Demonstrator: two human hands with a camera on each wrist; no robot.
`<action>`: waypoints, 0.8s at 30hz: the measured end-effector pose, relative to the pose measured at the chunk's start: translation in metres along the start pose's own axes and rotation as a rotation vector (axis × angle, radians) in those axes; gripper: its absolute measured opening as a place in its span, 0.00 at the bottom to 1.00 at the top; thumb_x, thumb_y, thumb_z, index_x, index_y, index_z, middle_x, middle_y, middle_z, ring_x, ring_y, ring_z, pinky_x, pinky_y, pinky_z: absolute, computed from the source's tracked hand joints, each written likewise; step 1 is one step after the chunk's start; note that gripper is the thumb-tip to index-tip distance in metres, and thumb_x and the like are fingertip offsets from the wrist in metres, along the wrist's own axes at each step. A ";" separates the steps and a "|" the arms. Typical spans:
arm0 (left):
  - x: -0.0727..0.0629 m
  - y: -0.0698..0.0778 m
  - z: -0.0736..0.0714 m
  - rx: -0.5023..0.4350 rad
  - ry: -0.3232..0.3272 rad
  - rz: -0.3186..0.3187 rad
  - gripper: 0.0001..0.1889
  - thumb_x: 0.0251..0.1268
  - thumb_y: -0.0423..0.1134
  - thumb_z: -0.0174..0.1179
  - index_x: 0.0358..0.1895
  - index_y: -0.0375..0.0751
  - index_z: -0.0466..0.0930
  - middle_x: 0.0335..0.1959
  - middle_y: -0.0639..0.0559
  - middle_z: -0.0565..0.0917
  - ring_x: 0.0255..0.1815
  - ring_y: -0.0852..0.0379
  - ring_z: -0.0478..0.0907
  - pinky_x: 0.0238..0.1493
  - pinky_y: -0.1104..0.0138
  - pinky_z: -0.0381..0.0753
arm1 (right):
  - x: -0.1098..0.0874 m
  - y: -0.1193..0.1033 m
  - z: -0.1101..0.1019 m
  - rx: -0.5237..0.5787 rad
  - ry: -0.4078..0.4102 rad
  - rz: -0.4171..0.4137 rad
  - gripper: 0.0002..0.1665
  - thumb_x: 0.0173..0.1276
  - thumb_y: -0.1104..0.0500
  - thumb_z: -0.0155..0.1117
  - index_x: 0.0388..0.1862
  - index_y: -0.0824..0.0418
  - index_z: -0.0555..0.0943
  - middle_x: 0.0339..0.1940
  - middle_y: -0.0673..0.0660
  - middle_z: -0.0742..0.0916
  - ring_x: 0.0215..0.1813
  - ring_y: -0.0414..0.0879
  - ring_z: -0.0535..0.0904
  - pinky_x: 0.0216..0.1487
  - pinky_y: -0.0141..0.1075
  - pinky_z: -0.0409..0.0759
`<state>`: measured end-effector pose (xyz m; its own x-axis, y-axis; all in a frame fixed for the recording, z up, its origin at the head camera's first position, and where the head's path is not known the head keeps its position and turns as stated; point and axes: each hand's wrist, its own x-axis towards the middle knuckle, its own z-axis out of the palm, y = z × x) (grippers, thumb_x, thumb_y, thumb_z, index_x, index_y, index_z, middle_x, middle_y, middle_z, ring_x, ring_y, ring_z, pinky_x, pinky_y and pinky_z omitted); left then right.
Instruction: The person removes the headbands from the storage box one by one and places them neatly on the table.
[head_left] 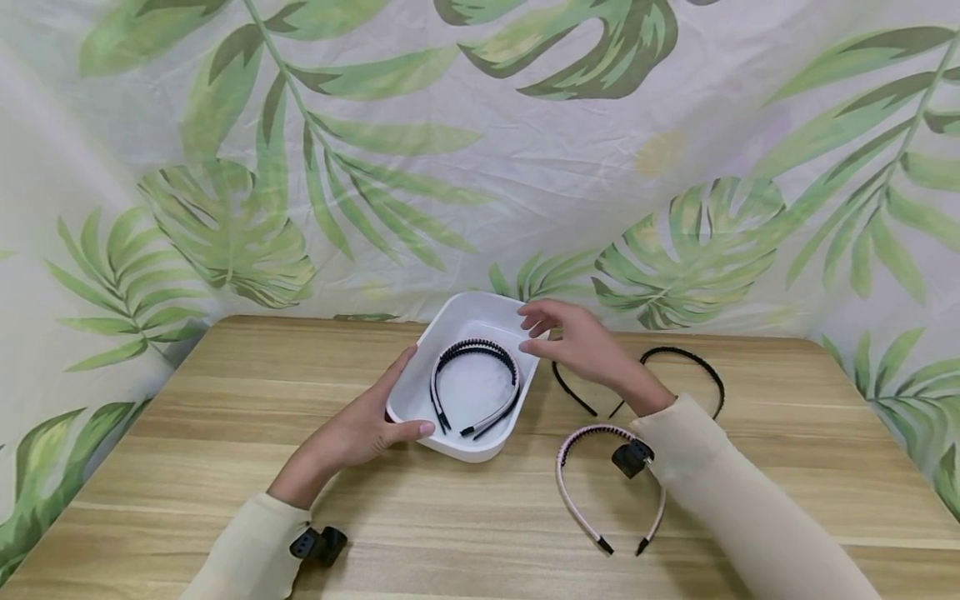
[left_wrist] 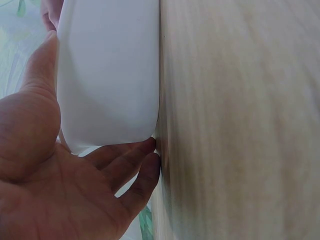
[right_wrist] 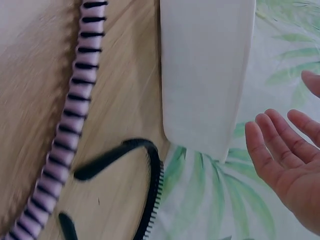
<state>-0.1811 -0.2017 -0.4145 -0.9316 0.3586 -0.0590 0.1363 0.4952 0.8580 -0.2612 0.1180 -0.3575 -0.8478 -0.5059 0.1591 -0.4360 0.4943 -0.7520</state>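
Observation:
A white plastic box (head_left: pixel 471 446) sits on the wooden table, tilted at an angle in the head view. Inside it lie black and pink headbands (head_left: pixel 480 343), overlapping. My left hand (head_left: pixel 367 423) holds the box's left side, thumb over the near rim, fingers along the outside wall; the left wrist view shows this hand (left_wrist: pixel 85 185) against the box wall (left_wrist: pixel 110 75). My right hand (head_left: pixel 573 333) hovers at the box's right rim, fingers loosely bent, holding nothing. In the right wrist view that hand (right_wrist: pixel 295 160) is apart from the box (right_wrist: pixel 205 75).
A pink headband with black wrapping (head_left: pixel 560 479) lies on the table (head_left: pixel 450 533), right of the box. Black headband parts (head_left: pixel 678 350) show on both sides of my right wrist; the forearm hides the middle. A leaf-patterned cloth (head_left: pixel 375 208) hangs behind.

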 end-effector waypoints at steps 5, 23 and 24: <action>0.000 -0.001 0.001 -0.002 0.001 -0.007 0.59 0.67 0.45 0.73 0.87 0.46 0.34 0.86 0.36 0.52 0.76 0.38 0.66 0.75 0.42 0.62 | 0.008 -0.001 0.008 0.007 -0.027 -0.005 0.28 0.72 0.64 0.69 0.69 0.68 0.77 0.59 0.69 0.86 0.59 0.59 0.84 0.59 0.51 0.81; 0.002 -0.005 0.001 0.004 0.000 -0.003 0.59 0.67 0.47 0.73 0.87 0.46 0.35 0.86 0.37 0.52 0.75 0.38 0.67 0.74 0.44 0.63 | 0.037 0.007 0.023 0.034 -0.134 0.001 0.30 0.71 0.72 0.63 0.72 0.72 0.74 0.61 0.69 0.85 0.62 0.61 0.83 0.66 0.50 0.80; 0.002 -0.005 0.001 0.001 0.000 -0.007 0.59 0.66 0.47 0.73 0.87 0.46 0.35 0.86 0.37 0.52 0.75 0.39 0.67 0.74 0.44 0.63 | 0.038 0.008 0.023 0.029 -0.139 0.007 0.30 0.71 0.72 0.63 0.72 0.71 0.74 0.61 0.69 0.85 0.63 0.60 0.83 0.66 0.50 0.80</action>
<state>-0.1831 -0.2027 -0.4190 -0.9325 0.3552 -0.0645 0.1307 0.4987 0.8569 -0.2900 0.0863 -0.3727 -0.8002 -0.5961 0.0653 -0.4194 0.4785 -0.7715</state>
